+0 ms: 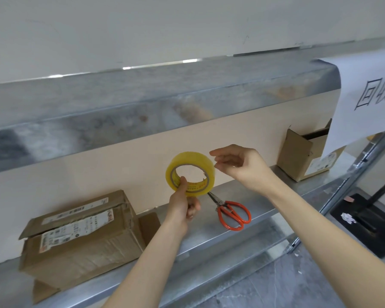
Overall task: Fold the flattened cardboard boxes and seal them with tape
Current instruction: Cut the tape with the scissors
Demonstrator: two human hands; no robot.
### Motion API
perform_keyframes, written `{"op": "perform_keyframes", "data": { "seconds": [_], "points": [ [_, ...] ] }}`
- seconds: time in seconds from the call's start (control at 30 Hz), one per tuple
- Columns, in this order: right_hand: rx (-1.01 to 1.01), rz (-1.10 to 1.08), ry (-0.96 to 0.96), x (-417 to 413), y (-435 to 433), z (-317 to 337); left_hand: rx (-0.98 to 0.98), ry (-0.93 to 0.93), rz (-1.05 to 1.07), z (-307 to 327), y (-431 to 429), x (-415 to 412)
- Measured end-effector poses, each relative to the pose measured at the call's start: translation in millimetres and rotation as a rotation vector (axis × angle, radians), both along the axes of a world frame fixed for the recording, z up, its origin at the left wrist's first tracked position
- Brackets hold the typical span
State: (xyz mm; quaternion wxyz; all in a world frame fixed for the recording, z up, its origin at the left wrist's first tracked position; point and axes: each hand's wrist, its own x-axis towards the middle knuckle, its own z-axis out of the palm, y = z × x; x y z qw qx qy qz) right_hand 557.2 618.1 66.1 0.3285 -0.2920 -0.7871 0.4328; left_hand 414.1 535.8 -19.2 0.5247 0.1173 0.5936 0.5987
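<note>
Here, your left hand [183, 200] pinches the tape roll [193, 157] above the shelf [209, 238], your right hand [238, 165] hovers empty, fingers relaxed, beside it; feel the rim for the loose end.

Left hand [182, 205] grips the tape roll [190, 173]; right hand [238, 163] seemingly just beside it, loosely curled

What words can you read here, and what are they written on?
"回收", next character cut off by the picture edge: white paper sign.
Labels on the big box: too blurred to read.
Label on the small box: too small to read.
Red print inside the tape roll: too blurred.
</note>
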Motion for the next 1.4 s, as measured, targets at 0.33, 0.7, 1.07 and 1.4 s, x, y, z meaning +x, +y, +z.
{"op": "perform_keyframes", "data": {
  "seconds": [0.33,0.7,1.07,1.4],
  "points": [
    [0.91,-0.083,-0.192,-14.6,2.8,4.2,-0.035,-0.008,-0.168,-8.5,5.8,4.9],
    [0.764,0.042,0.009,0.7,-3.6,39.3,-0.196,-0.424,-0.057,-42.3,-16.4,0.1],
    [0.169,0.073,-0.017,10.7,0.0,15.3,-0.342,-0.164,-0.196,-46.9,-14.6,13.1],
    [0.098,0.141,-0.165,14.7,3.0,-0.4,-0.377,-0.176,-0.108,-56.4,-3.4,16.4]
  ]
}}
